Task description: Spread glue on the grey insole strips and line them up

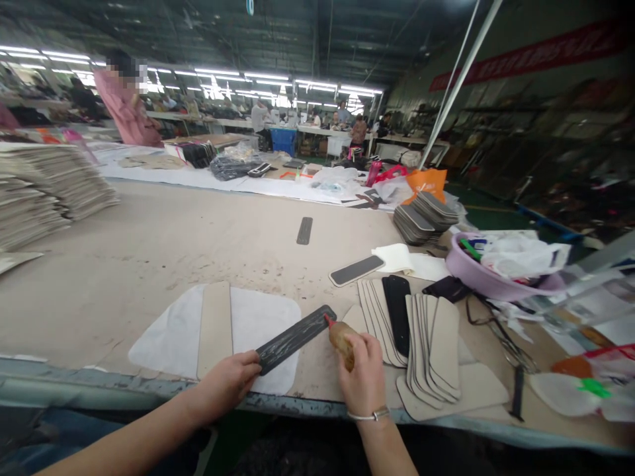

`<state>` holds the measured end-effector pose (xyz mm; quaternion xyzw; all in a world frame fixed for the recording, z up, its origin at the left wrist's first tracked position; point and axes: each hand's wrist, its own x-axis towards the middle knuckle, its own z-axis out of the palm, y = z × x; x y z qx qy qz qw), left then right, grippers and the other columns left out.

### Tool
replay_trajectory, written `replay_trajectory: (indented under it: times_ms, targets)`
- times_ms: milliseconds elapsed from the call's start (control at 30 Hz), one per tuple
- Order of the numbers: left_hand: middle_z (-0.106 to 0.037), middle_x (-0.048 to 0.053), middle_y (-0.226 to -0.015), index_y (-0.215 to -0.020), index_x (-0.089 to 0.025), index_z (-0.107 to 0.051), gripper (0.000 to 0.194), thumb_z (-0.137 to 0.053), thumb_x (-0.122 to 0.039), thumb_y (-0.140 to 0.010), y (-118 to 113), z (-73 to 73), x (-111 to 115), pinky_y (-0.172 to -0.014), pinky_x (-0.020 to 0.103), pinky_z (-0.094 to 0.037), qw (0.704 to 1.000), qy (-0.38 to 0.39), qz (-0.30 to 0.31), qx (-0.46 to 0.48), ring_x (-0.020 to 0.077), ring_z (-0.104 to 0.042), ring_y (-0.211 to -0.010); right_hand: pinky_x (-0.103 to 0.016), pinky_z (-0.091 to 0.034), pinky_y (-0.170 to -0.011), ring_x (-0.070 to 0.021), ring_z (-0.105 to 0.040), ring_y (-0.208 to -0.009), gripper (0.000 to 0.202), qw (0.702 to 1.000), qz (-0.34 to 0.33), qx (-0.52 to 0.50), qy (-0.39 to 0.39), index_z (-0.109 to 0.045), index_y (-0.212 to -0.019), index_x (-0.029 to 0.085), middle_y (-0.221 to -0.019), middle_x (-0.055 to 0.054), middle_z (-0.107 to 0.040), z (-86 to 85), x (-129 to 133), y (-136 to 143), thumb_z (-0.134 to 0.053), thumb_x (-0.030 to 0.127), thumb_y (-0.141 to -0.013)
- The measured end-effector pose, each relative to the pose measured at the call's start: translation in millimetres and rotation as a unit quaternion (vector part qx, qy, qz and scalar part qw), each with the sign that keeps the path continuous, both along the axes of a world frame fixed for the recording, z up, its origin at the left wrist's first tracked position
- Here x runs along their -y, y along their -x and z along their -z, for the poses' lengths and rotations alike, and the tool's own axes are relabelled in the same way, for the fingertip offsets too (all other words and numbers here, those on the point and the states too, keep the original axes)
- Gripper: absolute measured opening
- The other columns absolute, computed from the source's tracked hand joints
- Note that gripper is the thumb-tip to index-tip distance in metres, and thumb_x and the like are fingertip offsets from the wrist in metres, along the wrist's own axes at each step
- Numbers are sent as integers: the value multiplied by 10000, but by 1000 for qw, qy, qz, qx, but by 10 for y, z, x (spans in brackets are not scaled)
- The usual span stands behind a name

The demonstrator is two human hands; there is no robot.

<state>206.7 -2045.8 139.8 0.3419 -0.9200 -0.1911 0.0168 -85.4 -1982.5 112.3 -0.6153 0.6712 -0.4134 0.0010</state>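
Observation:
My left hand (235, 378) pinches the near end of a dark grey strip with rounded corners (295, 340), which carries whitish streaks. In my right hand (364, 370) is a brownish squeeze bottle (343, 340), tilted so that its red nozzle (329, 320) meets the strip's far end. Under the strip lies a white sheet with rounded corners (265, 311), crossed by a beige band (215, 330). Close to my right hand, fanned beige strips (434, 344) and a black strip (397, 311) rest on the table. Beyond them lies a grey strip with a pale border (356, 270).
Tall stacks of beige sheets (54, 178) stand at the left. A small grey piece (304, 231) lies mid-table. At the right are stacked grey pieces (421, 218), a pink basin (461, 261) of bags, and scissors (510, 347). A person in pink (126, 109) stands across the table.

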Motion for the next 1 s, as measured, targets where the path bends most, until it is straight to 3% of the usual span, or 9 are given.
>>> replay_trajectory:
  times_ms: [200, 400, 833, 1000]
  targets:
    - [-568, 66, -819, -814, -157, -581, 227, -367, -92, -851, -23, 96, -5, -700, 242, -496, 998, 48, 27, -20, 157, -567, -738, -498, -508, -843, -288, -446, -1044, 362, 999, 7, -30, -14, -520, -1108, 207, -1119, -129, -421, 1, -93, -27, -535, 105, -761]
    - [-573, 86, -906, -853, -161, -547, 215, -334, -131, -866, 40, 13, 15, -739, 276, -495, 999, -11, 10, 50, 180, -569, -794, -434, -509, -875, -242, -483, -1027, 346, 999, -21, 31, -18, -495, -1113, 239, -1115, -102, -433, 55, 14, 106, -539, 126, -789]
    - [-552, 77, -966, -872, -179, -508, 175, -335, -149, -870, 11, -5, 30, -784, 282, -463, 995, -50, 5, 84, 184, -556, -852, -428, -511, -823, -260, -477, -1008, 339, 1000, 11, -14, 21, -525, -1116, 227, -1119, -123, -437, 252, 171, 53, -515, 155, -784]
    - [-557, 74, -957, -869, -182, -514, 151, -371, -142, -845, -16, 23, 51, -757, 269, -459, 995, -45, -6, 84, 177, -556, -833, -408, -481, -873, -244, -505, -1012, 273, 996, 10, 92, 7, -552, -1086, 217, -1088, -109, -491, 165, 104, 81, -532, 212, -814]
